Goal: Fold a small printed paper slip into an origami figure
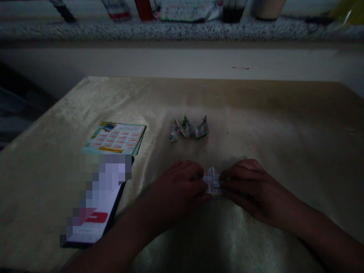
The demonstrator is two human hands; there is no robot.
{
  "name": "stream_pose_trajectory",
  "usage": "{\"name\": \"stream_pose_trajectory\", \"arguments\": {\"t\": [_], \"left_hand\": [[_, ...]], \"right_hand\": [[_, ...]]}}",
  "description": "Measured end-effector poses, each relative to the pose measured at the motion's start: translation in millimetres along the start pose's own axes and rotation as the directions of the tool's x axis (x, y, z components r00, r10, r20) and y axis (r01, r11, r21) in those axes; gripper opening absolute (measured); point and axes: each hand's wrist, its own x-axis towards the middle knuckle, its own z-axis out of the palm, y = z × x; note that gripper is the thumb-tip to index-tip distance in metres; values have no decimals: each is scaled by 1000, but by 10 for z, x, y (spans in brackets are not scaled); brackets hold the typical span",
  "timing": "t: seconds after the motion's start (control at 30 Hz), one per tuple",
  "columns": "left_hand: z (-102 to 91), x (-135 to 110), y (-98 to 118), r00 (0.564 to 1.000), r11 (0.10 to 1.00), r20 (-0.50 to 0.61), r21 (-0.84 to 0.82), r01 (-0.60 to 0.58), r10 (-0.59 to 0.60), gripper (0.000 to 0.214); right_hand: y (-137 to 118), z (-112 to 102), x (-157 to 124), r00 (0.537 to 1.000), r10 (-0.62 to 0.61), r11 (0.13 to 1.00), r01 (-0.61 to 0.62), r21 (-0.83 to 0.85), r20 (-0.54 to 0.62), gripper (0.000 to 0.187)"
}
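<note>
A small folded piece of printed paper [212, 181] lies between my two hands low over the table, its pointed top facing away from me. My left hand [184, 185] has its fingers closed on the paper's left side. On the right side, the fingertips of my right hand [250, 185] press on its edge. Parts of both paper edges are hidden under the fingers. Farther off stand three small folded paper boats [186, 128] in a row, made of similar printed paper.
Printed paper sheets [116, 138] lie on the table [256, 113] at the left. Closer to me, beside my left forearm, is a phone [96, 223] with a lit, partly blurred screen. A speckled stone ledge [182, 32] behind the table holds several containers and a packet [186, 10].
</note>
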Motion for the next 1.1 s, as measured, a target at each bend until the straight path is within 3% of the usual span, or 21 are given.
{"name": "stream_pose_trajectory", "arguments": {"t": [0.27,0.77,1.1], "left_hand": [[-12,-22,33,992,981,-59,164,-99,110,15],[60,1,38,992,998,-126,57,19,-12,16],[121,28,73,978,985,-116,-7,174,-174,17]], "right_hand": [[-22,4,-24,1000,-6,998,7,-67,10,15],[28,54,-31,999,-18,996,14,-85,-51,14],[11,115,3,995,80,993,-85,-83,-64,10]]}}
